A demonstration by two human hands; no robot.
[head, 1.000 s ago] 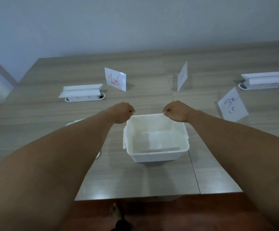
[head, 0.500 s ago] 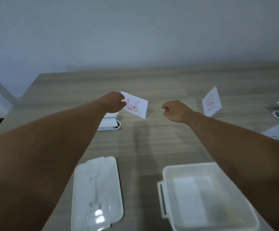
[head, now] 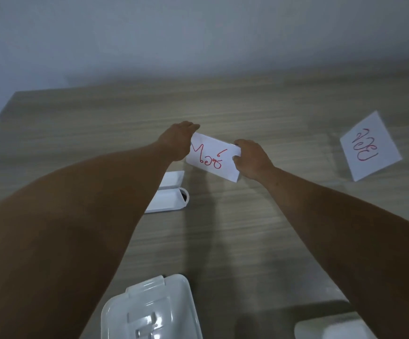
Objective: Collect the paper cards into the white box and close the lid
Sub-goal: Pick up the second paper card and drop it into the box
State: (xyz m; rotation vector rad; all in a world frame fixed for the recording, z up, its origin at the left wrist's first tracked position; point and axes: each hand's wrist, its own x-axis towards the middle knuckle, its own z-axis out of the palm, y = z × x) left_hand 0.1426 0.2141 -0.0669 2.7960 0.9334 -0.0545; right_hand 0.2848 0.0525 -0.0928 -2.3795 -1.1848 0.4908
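Note:
A white paper card with red writing (head: 212,159) stands tilted at the middle of the wooden table. My left hand (head: 177,140) grips its upper left edge and my right hand (head: 249,159) pinches its right edge. A second card with red writing (head: 369,146) stands at the right, untouched. The white box (head: 320,329) shows only as a corner at the bottom right, partly hidden by my right arm. Its white lid (head: 154,311) lies flat at the bottom centre, apart from the box.
A white socket unit with raised flaps (head: 169,194) sits on the table (head: 223,241) just below the held card, partly behind my left forearm. A pale wall rises behind the table's far edge.
Both hands have reached forward from above the box and closed on the card with red writing. The view has moved forward, so the box and lid slid to the bottom edge.

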